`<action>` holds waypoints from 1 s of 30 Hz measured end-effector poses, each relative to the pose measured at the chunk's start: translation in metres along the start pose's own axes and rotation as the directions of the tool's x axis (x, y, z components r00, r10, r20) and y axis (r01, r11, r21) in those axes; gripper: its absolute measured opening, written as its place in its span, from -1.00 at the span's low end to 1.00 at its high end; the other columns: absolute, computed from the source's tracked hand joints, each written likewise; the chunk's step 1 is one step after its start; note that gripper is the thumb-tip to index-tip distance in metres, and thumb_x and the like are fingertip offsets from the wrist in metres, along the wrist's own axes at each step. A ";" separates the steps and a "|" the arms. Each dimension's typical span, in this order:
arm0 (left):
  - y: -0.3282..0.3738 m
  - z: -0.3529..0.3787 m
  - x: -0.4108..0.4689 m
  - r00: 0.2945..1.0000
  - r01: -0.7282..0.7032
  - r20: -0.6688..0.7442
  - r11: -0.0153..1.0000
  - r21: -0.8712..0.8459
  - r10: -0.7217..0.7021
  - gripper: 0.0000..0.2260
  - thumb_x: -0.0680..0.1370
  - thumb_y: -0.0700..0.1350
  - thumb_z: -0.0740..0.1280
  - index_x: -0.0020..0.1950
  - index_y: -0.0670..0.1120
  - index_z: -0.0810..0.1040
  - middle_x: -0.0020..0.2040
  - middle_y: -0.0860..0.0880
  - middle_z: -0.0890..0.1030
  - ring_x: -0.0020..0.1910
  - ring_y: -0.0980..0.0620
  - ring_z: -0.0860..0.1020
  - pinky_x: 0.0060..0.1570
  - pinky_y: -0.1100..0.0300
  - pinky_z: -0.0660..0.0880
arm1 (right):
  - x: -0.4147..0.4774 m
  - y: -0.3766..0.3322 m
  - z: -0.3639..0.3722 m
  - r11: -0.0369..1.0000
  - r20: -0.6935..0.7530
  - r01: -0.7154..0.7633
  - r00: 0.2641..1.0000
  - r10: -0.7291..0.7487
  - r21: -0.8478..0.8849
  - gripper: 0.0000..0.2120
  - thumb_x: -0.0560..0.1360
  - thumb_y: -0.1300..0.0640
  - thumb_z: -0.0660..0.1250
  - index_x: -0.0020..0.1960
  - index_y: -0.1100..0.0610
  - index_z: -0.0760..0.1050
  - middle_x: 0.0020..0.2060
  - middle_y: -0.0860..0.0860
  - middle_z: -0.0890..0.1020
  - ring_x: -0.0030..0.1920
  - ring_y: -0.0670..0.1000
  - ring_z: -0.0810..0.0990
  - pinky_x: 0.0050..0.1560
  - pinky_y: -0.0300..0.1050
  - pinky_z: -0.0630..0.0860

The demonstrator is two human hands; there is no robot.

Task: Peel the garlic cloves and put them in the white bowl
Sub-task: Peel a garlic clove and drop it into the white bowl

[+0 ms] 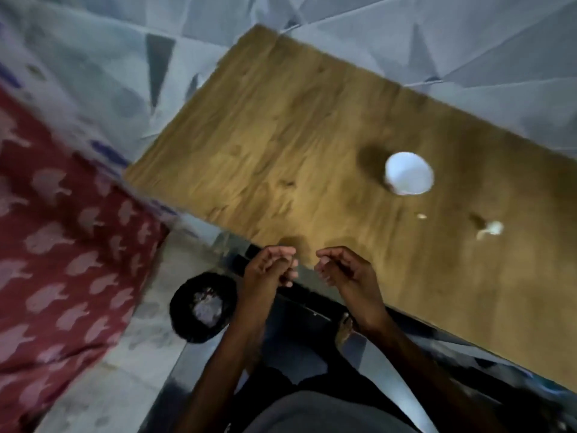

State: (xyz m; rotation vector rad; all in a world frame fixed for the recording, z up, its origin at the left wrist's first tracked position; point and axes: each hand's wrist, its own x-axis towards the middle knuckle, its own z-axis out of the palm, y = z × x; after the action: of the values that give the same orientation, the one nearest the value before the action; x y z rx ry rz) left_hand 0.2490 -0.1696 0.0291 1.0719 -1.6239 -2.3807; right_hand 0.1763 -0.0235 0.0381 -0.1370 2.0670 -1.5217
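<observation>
Left hand [268, 270]: over the near edge of the table, fingers curled inward; motion blur hides whether they pinch anything.
Right hand [343, 271]: just beside the Left hand, fingertips facing it across a narrow gap, fingers likewise curled; hold cannot be told.
Wooden table [281, 135]: its near edge lies under both hands and its top stretches ahead of them.
Black round container [201, 307]: below and left of the Left hand, off the table, with pale scraps inside.
Small pale piece [422, 216]: on the table ahead and right of the Right hand, seemingly a garlic clove.
Garlic lump [491, 229]: farther right, white with a trailing strip of skin, well apart from both hands.
White bowl [409, 173]: upright on the table, just beyond the small piece; contents not discernible.
Red patterned cloth [62, 245]: far left of the hands.
Grey-blue sheet [468, 42]: beyond the table's far edge.
</observation>
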 end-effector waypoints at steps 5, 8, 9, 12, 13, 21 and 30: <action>-0.001 0.126 0.031 0.990 -0.044 0.135 0.993 0.113 0.029 -0.82 0.59 -0.35 0.24 -0.06 -0.15 0.59 -0.26 -0.06 0.63 -0.34 0.06 0.56 -0.35 0.30 0.49 | 0.011 0.024 -0.122 0.999 -0.180 0.033 0.983 -0.028 0.026 -0.82 0.57 0.33 0.30 -0.02 0.10 0.61 -0.19 0.03 0.69 -0.21 -0.06 0.64 -0.13 -0.15 0.56; -0.017 0.194 0.055 0.985 -0.078 0.169 0.973 0.216 0.041 -0.84 0.56 -0.35 0.28 -0.07 -0.15 0.62 -0.22 -0.05 0.65 -0.27 0.05 0.57 -0.23 0.23 0.52 | 0.025 0.041 -0.185 0.998 -0.281 0.060 0.958 -0.051 0.023 -0.84 0.55 0.33 0.31 -0.02 0.14 0.63 -0.24 0.06 0.70 -0.26 -0.03 0.63 -0.18 -0.20 0.52; -0.024 0.211 0.063 0.982 -0.131 0.169 0.950 0.283 0.085 -0.84 0.54 -0.33 0.30 -0.07 -0.12 0.63 -0.19 -0.01 0.67 -0.22 0.07 0.59 -0.16 0.20 0.53 | 0.030 0.046 -0.200 0.998 -0.294 0.058 0.954 -0.053 0.009 -0.84 0.55 0.33 0.32 -0.02 0.14 0.63 -0.24 0.06 0.70 -0.27 -0.04 0.63 -0.20 -0.22 0.51; -0.048 0.257 0.090 0.914 -0.405 0.244 0.687 0.603 0.324 -0.79 0.50 -0.30 0.33 -0.01 -0.02 0.65 -0.06 0.11 0.67 -0.05 0.19 0.60 0.11 0.25 0.51 | 0.045 0.058 -0.247 0.999 -0.320 0.048 0.946 -0.051 -0.017 -0.85 0.53 0.34 0.33 -0.03 0.15 0.64 -0.25 0.05 0.70 -0.30 -0.09 0.63 -0.25 -0.28 0.49; -0.056 0.268 0.099 0.876 -0.470 0.296 0.539 0.699 0.380 -0.75 0.49 -0.32 0.34 0.06 -0.03 0.65 0.02 0.08 0.67 0.04 0.16 0.59 0.22 0.27 0.45 | 0.050 0.062 -0.258 0.998 -0.321 0.049 0.945 -0.056 -0.029 -0.85 0.53 0.34 0.34 -0.03 0.15 0.64 -0.25 0.05 0.70 -0.29 -0.09 0.63 -0.25 -0.29 0.50; -0.072 0.292 0.139 0.785 -0.546 0.573 -0.176 0.819 0.234 -0.59 0.58 -0.31 0.23 0.43 -0.10 0.45 0.44 -0.08 0.42 0.39 -0.11 0.40 0.44 0.07 0.23 | 0.086 0.083 -0.291 0.992 -0.279 0.085 0.954 -0.109 -0.096 -0.90 0.56 0.28 0.33 0.00 0.17 0.62 -0.24 0.01 0.69 -0.27 -0.09 0.66 -0.23 -0.29 0.53; 0.000 0.313 0.158 0.746 -0.554 0.379 0.194 0.809 0.548 -0.88 0.52 -0.26 0.27 -0.15 -0.15 0.60 -0.23 -0.02 0.59 -0.26 0.08 0.51 -0.23 0.21 0.44 | 0.110 0.083 -0.294 0.982 -0.303 0.153 0.936 -0.180 -0.111 -0.83 0.57 0.31 0.33 -0.06 0.07 0.62 -0.25 0.00 0.68 -0.26 -0.10 0.65 -0.24 -0.33 0.53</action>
State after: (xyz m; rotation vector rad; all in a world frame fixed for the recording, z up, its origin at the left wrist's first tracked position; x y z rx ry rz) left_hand -0.0498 0.0123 0.0122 0.2820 -2.7469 -0.9073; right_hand -0.0404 0.2110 -0.0207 -0.1123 2.4252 -1.6423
